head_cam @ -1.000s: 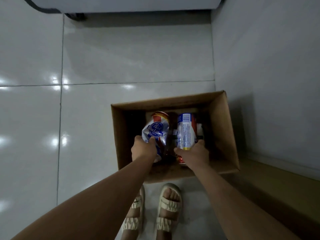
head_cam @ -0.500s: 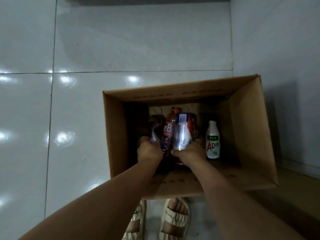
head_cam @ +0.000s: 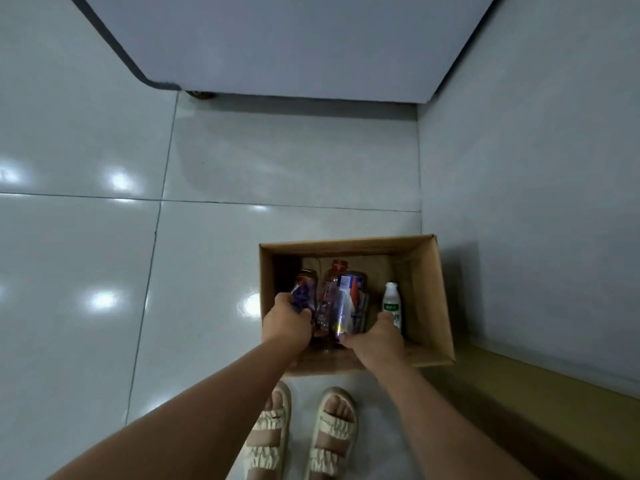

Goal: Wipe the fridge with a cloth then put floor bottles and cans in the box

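Cans gripped inside box [head_cam: 440,299]: left hand [head_cam: 287,320] holds crushed can [head_cam: 304,289], right hand [head_cam: 375,336] upright can [head_cam: 346,303]; dropping either could topple white bottle [head_cam: 392,303].

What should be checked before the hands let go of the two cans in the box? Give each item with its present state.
1. Left hand is inside the cardboard box with the crumpled can: ok.
2. Right hand is closed on the blue and white can inside the box: ok.
3. Whether the cans rest on the box bottom: cannot tell, the hands hide their lower ends.
4. Red-capped bottle between the cans stands upright: ok.
5. White bottle at the right stands clear of the can, though the right hand is against its lower part: ok.
6. Floor in view holds no more bottles or cans: ok.
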